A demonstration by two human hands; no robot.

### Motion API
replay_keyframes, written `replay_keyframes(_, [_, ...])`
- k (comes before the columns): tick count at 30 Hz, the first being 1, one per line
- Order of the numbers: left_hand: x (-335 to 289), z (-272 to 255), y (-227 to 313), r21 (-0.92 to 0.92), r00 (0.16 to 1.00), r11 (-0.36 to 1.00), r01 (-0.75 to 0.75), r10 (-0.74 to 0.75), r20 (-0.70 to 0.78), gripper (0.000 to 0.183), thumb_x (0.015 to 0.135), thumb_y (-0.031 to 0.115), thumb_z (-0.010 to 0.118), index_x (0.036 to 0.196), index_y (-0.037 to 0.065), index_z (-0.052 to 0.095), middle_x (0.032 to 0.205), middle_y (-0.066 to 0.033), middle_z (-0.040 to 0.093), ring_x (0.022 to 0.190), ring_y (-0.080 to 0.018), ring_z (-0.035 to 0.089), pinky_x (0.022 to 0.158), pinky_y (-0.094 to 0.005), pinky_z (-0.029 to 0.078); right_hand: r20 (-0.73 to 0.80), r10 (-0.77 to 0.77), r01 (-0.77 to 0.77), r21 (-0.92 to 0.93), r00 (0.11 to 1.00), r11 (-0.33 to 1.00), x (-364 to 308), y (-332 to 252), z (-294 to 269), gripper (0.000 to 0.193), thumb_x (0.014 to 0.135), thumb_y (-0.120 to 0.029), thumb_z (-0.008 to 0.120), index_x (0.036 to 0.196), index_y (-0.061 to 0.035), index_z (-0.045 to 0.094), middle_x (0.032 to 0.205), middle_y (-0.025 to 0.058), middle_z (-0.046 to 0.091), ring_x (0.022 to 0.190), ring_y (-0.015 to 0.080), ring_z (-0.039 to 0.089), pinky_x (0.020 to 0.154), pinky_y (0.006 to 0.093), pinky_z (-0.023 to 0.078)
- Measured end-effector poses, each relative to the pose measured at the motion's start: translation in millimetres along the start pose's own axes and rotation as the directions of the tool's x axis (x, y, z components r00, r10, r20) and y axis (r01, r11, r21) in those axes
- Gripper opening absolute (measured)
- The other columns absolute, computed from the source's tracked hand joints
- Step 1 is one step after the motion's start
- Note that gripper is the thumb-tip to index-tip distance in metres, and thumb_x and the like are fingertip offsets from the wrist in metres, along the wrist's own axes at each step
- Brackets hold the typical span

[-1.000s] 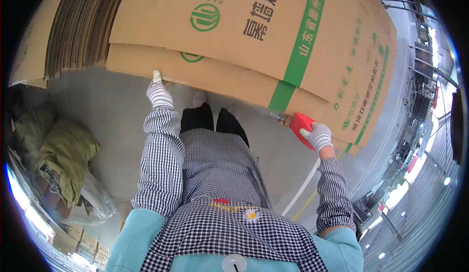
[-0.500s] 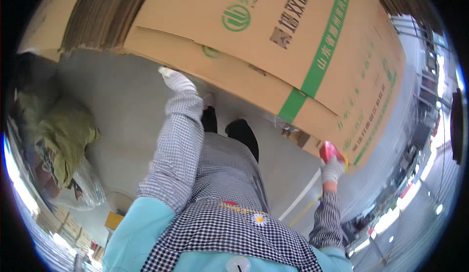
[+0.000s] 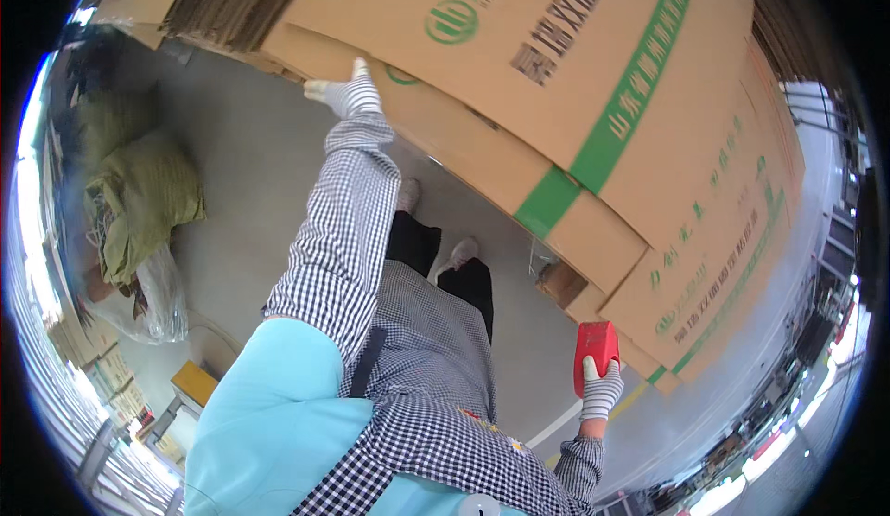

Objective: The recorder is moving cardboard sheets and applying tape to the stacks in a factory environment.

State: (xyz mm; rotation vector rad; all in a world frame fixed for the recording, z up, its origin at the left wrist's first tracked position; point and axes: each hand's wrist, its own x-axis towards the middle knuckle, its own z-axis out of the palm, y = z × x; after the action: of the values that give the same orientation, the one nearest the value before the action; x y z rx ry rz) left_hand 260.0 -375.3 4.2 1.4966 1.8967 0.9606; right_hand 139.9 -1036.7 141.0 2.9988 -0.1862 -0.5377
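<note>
A large stack of flat brown cardboard boxes (image 3: 491, 80) with green and dark printing fills the upper part of the view. My left hand (image 3: 350, 97), in a striped white glove, reaches to the near edge of the upper sheets. Its fingers lie over the edge with the thumb spread away, and nothing shows in its grasp. My right hand (image 3: 601, 391), gloved the same way, is closed around a red block-shaped hand tool (image 3: 594, 354). That tool is beside the stack's right near corner; its exact kind is unclear.
Green sacks (image 3: 139, 191) and a clear plastic bag (image 3: 153, 307) sit on the grey floor (image 3: 250, 164) at left. A yellow-topped stand (image 3: 194, 383) is at lower left. Under the stack's near edge a small brown box (image 3: 561, 284) shows. My feet stand close to the stack.
My left hand has risen from below the cardboard edge onto it, its fingers now spread. My right hand has drawn the red tool nearer and left, away from the cardboard. The view has shifted.
</note>
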Motion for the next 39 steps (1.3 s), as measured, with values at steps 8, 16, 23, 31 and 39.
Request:
replay_keyframes(8, [-423.0,-80.5,-103.8,-0.009,0.193,0.986,0.168,-0.024,0.981,0.044,0.083,0.024,0.066,0.121,0.002,0.058,0.116,-0.0099,0.066,0.104,-0.0283,0.061,0.092,-0.0401,0.048,0.116,0.138,-0.181,0.655,0.984,0.733,-7.5,37.9,-52.2,0.034,0.083,-0.025,0.075,0.101,0.0012,0.066,0.085,0.0071,0.069,0.075,0.0123,0.059,0.070,0.0305,0.052])
replay_keyframes(16, [-361.5,-162.8,-106.5,0.262,0.012,0.644,0.719,-0.389,0.921,0.014,0.087,0.021,0.059,0.091,0.010,0.067,0.089,-0.0054,0.067,0.081,-0.0242,0.066,0.066,-0.0367,0.052,0.144,0.128,-0.190,0.819,0.981,0.541,-26.9,45.8,-64.7,0.036,0.085,-0.027,0.074,0.103,0.0025,0.065,0.087,0.0061,0.068,0.075,0.0121,0.059,0.070,0.0297,0.051])
replay_keyframes(23, [-173.6,-193.0,-153.3,-0.109,0.208,0.348,0.931,-0.263,0.942,0.053,0.097,0.030,0.049,0.139,-0.001,0.039,0.144,-0.0190,0.043,0.134,-0.0365,0.039,0.109,-0.0531,0.036,0.406,-0.123,-0.403,0.914,0.905,0.051,-22.3,-46.2,-53.8,0.050,0.087,-0.035,0.069,0.119,0.0032,0.060,0.106,0.0093,0.068,0.092,0.0191,0.066,0.084,0.0313,0.054])
replay_keyframes(31, [-202.5,-256.3,-86.3,0.327,-0.531,0.704,0.631,0.084,0.843,0.096,0.087,0.079,0.034,0.137,-0.001,0.048,0.144,-0.0154,0.046,0.138,-0.0279,0.037,0.112,-0.0458,0.032,0.291,-0.547,-0.310,0.949,0.784,0.061,-41.2,-179.8,-111.9,0.062,0.076,-0.041,0.079,0.117,0.0027,0.062,0.104,0.0050,0.069,0.094,0.0149,0.063,0.084,0.0296,0.050])
replay_keyframes(39, [-141.8,-259.3,-22.5,0.131,-0.367,0.593,0.795,0.297,0.881,0.061,0.093,0.046,0.059,0.132,0.000,0.054,0.131,-0.0131,0.059,0.120,-0.0206,0.056,0.104,-0.0366,0.043,0.271,-0.638,0.175,0.820,0.720,0.545,-35.4,-250.5,-95.4,0.057,0.070,-0.043,0.081,0.100,0.0030,0.065,0.088,0.0098,0.069,0.082,0.0146,0.064,0.075,0.0302,0.051])
